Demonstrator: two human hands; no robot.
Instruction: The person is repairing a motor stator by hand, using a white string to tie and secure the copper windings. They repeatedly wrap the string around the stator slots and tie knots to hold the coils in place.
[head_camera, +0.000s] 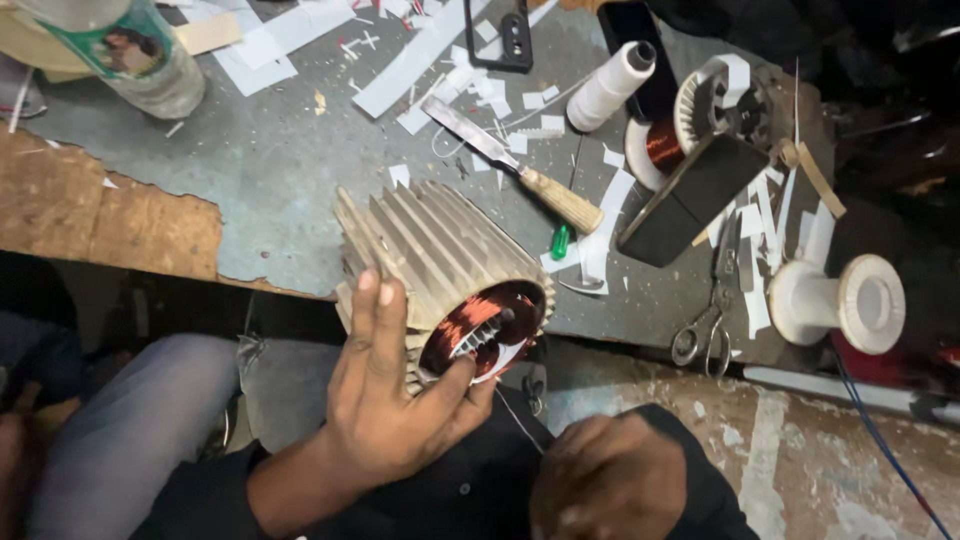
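Note:
A finned metal motor housing (440, 250) with copper windings (480, 325) in its open end lies on its side at the workbench's near edge. My left hand (395, 395) grips the housing from below and the side, with the thumb at the rim of the open end. A thin thread runs down from the windings toward my right hand (610, 480), which is a closed fist low in the view; I cannot make out whether it pinches the thread.
The grey bench (280, 160) carries a wood-handled chisel (520, 165), a white thread spool (612, 85), a copper wire reel (665, 145), scissors (710, 320), an empty white spool (845, 300), a plastic bottle (130, 55) and several paper scraps.

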